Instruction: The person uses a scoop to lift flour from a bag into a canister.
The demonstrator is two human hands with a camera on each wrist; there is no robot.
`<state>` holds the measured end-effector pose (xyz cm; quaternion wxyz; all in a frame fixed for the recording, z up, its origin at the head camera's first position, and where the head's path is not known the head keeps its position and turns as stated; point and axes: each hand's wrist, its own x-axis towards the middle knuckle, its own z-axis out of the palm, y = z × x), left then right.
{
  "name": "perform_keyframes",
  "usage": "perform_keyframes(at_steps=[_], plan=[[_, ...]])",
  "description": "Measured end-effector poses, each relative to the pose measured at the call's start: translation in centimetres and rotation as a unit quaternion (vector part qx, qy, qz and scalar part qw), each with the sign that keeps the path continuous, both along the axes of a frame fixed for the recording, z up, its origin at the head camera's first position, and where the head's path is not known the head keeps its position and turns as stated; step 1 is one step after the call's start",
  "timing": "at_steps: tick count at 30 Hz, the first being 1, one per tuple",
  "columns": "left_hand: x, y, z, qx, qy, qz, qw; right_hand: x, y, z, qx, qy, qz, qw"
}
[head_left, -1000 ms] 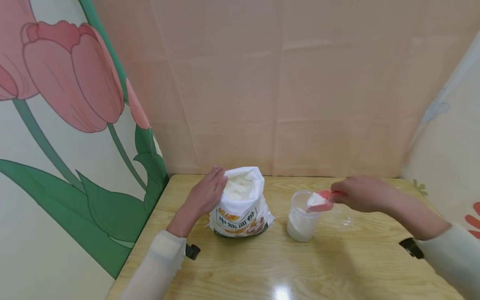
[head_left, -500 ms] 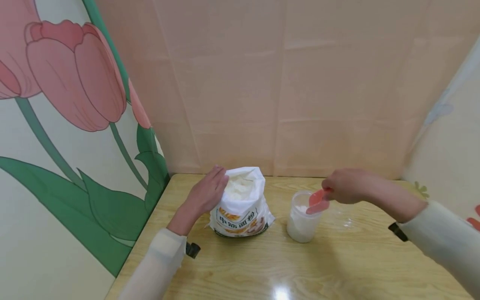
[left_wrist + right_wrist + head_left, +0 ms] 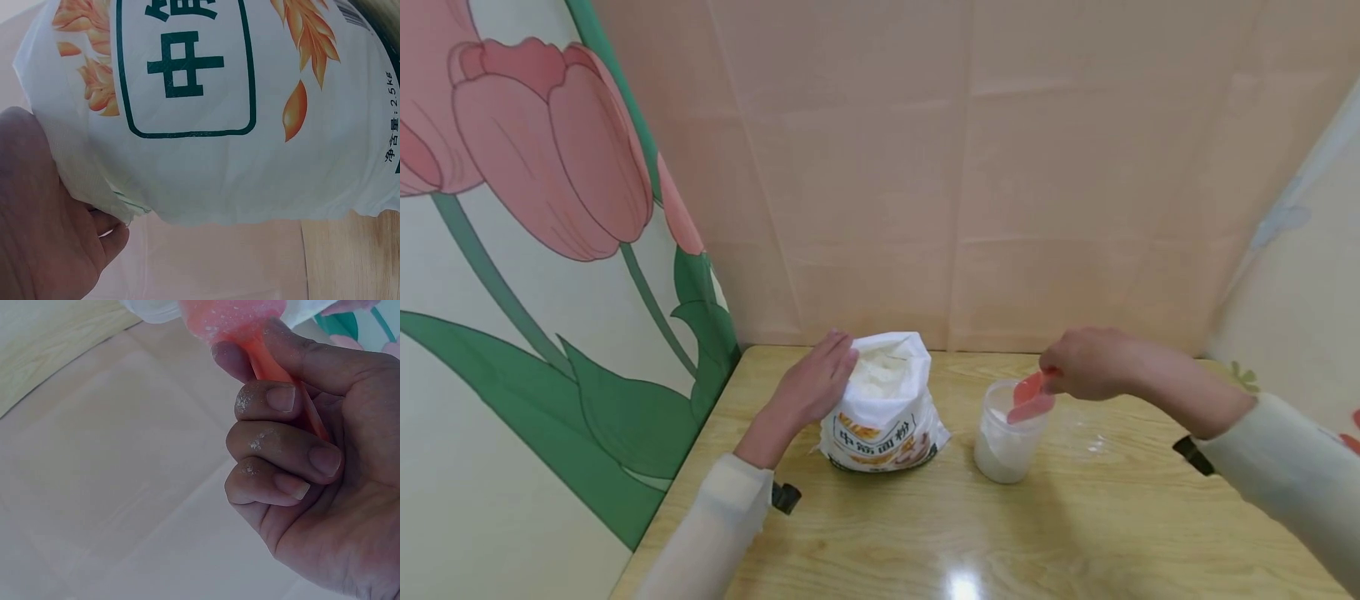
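Observation:
My left hand holds the upper left edge of a white flour bag. The bag stands open at the top with white flour inside. In the left wrist view, the left hand's fingers curl at the bag's side fold. My right hand grips the handle of a pink scoop, its bowl tipped down over a clear plastic container. Flour fills a good part of that container. In the right wrist view, the curled right hand has flour on its knuckles, and flour specks dot the scoop.
A wooden table carries everything. On it, right of the container, lies a small transparent plastic piece, hard to make out. A pinkish covering hangs behind the table, and a tulip-patterned wall borders the left.
The right hand has moved left and turned the scoop downward. The flour heaped in the scoop has left it, and the container's flour stands higher. The left hand and bag barely moved.

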<state>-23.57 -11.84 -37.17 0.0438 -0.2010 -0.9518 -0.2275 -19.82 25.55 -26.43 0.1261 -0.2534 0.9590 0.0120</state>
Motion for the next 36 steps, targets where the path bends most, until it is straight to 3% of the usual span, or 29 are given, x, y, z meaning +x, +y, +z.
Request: perform_keyframes(at_steps=[4, 15, 28, 36], plan=[[0.0, -0.1, 0.1, 0.001, -0.001, -0.002, 1.0, 0.2, -0.4, 0.7, -0.001, 0.005, -0.001, 1.0], [0.1, -0.1, 0.1, 0.0, 0.002, -0.003, 1.0, 0.3, -1.7, 2.2, -0.035, 0.048, 0.049, 0.997], [0.1, -0.1, -0.1, 0.001, 0.006, 0.0, 1.0, 0.3, -7.5, 5.4, -0.032, 0.086, 0.076, 0.993], [-0.1, 0.2, -0.1, -0.004, 0.012, -0.002, 0.9999, -0.8, -9.9, 5.7, -0.033, 0.099, 0.1, 0.989]])
